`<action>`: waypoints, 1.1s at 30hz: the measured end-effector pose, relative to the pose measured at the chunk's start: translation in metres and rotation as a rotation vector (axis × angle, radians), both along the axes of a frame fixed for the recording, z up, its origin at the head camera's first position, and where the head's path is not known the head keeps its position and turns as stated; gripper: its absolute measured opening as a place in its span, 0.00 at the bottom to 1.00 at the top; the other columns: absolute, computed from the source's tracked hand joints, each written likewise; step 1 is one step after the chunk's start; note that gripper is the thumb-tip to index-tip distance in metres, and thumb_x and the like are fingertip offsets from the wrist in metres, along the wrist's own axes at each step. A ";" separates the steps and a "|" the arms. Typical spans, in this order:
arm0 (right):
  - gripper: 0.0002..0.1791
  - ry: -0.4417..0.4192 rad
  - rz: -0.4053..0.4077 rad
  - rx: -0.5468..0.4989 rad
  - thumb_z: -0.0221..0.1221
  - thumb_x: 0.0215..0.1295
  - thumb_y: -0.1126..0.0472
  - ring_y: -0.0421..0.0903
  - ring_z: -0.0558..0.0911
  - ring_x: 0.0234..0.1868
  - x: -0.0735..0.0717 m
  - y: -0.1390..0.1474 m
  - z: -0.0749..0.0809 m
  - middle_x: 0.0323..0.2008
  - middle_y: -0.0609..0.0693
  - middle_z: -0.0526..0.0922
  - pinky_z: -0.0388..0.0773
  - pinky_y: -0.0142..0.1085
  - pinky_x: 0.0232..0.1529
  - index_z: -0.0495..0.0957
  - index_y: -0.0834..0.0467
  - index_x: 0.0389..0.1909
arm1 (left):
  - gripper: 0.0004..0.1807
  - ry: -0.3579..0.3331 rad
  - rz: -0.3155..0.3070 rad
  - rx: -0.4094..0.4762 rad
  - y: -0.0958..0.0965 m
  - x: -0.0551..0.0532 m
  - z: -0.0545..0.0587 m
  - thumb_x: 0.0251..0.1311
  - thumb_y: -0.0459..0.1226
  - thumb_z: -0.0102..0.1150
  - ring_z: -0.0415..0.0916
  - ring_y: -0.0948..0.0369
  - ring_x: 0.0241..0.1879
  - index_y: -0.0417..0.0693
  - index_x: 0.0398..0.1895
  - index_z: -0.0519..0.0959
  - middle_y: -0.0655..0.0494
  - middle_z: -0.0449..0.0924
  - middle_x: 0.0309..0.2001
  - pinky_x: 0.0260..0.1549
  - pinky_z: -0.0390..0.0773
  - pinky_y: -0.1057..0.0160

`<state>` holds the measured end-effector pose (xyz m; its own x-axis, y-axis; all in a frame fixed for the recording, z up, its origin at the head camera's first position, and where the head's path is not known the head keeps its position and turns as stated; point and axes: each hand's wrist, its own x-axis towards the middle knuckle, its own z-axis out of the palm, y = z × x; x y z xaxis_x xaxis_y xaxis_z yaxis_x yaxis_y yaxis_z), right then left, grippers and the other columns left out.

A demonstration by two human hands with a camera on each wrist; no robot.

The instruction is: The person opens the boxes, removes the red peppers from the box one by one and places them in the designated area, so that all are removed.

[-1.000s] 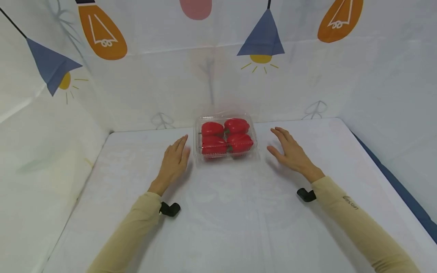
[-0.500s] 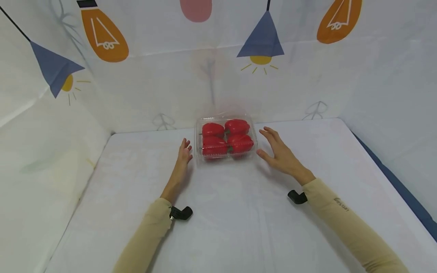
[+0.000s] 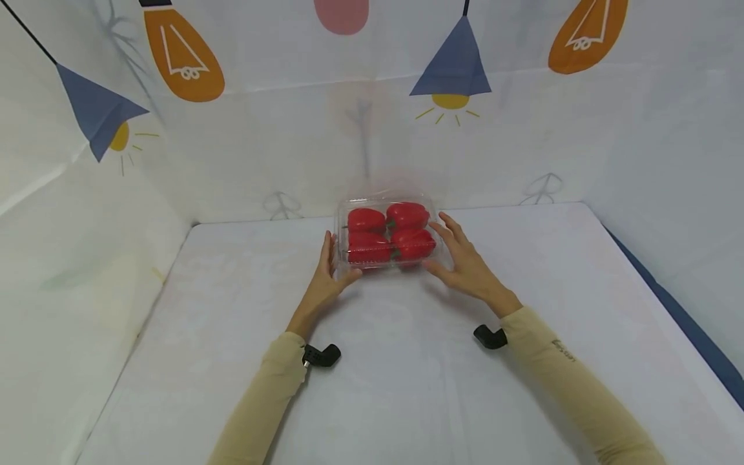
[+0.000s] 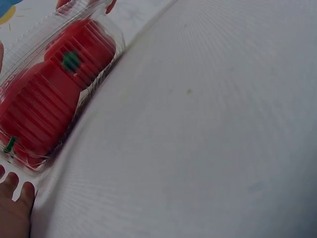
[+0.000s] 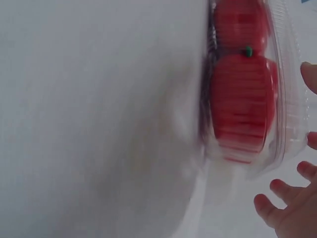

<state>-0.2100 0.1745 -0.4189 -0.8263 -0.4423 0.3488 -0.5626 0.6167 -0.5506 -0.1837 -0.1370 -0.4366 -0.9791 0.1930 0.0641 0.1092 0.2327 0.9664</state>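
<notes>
A clear plastic clamshell box stands near the back of the table, holding several red bell peppers with green stems. My left hand is at its left side, fingers straight along the wall and thumb extended by the front left corner. At the right side, my right hand has its fingers spread and slightly bent, their tips by the box's edge. In the left wrist view the left fingertips show just below the box's end. The right wrist view shows the right fingers apart, beside the clear wall.
A white cloth covers the table. Close behind the box hangs a white curtain printed with lamps and bulbs, and it continues along both sides. Each wrist carries a small black camera that sticks out inward.
Both hands have moved inward to the box's sides, the right one leftward, the left one rightward. The left hand has turned and its thumb now stretches out. The box stays in place.
</notes>
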 end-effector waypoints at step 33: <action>0.39 -0.058 -0.117 -0.063 0.65 0.53 0.53 0.60 0.47 0.73 0.003 -0.040 -0.011 0.74 0.57 0.42 0.44 0.67 0.65 0.60 0.47 0.67 | 0.53 0.111 0.096 -0.131 -0.002 -0.009 -0.033 0.56 0.47 0.63 0.40 0.57 0.75 0.59 0.75 0.35 0.59 0.39 0.76 0.70 0.54 0.50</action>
